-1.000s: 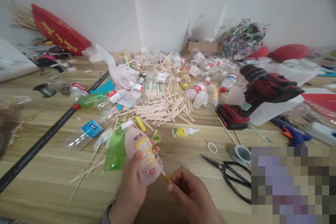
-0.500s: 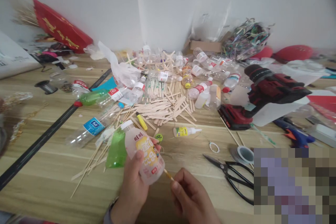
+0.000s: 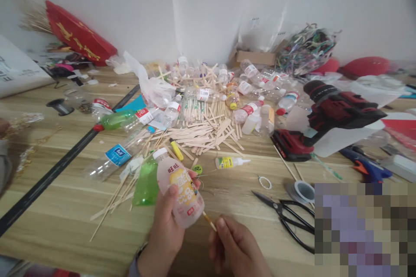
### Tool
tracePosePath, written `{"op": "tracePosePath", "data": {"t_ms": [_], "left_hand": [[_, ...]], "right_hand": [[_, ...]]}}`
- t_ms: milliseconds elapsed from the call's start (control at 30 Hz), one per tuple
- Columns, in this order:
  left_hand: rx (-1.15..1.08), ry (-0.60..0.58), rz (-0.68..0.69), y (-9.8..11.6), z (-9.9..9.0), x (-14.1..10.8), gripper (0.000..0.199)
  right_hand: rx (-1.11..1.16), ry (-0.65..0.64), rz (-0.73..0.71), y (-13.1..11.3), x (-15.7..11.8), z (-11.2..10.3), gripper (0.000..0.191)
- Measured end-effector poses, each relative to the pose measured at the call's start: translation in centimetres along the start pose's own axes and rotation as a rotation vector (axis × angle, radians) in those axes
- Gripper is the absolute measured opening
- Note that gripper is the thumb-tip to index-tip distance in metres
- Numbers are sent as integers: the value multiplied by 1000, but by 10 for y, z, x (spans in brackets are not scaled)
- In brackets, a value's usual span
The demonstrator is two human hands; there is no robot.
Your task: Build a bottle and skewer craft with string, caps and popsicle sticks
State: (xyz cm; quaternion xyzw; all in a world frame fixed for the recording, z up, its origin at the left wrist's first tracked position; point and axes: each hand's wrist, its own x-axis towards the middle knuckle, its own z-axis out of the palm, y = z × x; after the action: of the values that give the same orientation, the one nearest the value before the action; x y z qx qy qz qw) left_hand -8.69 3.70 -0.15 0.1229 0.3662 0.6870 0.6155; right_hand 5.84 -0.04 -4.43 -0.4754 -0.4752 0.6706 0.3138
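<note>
Okay, looks like a slight regrip, pinching the stick (image 3: 208, 220) with right hand (image 3: 238, 244) nearly closed, keeping left hand (image 3: 166, 223) wrapped round the bottle (image 3: 184, 190) for steadier fiddling.

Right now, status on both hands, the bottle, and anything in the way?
Left hand gripping bottle, tilted, cap on. Right hand pinching small stick at bottle's base. Scissors open to the right; nothing between the hands but the work.
</note>
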Motion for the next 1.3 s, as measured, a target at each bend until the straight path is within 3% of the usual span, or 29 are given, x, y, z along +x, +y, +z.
{"op": "tracePosePath", "data": {"t_ms": [67,200,267,367,433,600,767,967,1133,1300], "left_hand": [[8,9,15,1,1,0,42],[7,28,17,1,2,1,43],[8,23,2,0,2,0,45],[14,18,-8,-1,2,0,45],[13,17,-1,-1,2,0,46],[2,53,-9,-2,4,0,51],[6,77,-33,-2,8,-1,54],[25,73,-35,-2,9,-2,51],[43,53,-60,-3,10,-1,60],[61,79,-66,-5,11,-2,53]], "right_hand": [[33,-14,0,1,0,0,65],[-4,118,-127,-1,-2,-2,51],[-64,85,-141,-2,-2,-4,50],[-59,-54,-85,0,-2,-6,61],[-15,-82,-56,2,-2,-6,65],[67,73,-95,0,-1,-5,51],[72,-45,-7,-3,-1,-5,64],[107,117,-87,-4,-4,-3,53],[94,-31,19,0,-2,-5,67],[168,52,-26,-1,-3,-5,56]]}}
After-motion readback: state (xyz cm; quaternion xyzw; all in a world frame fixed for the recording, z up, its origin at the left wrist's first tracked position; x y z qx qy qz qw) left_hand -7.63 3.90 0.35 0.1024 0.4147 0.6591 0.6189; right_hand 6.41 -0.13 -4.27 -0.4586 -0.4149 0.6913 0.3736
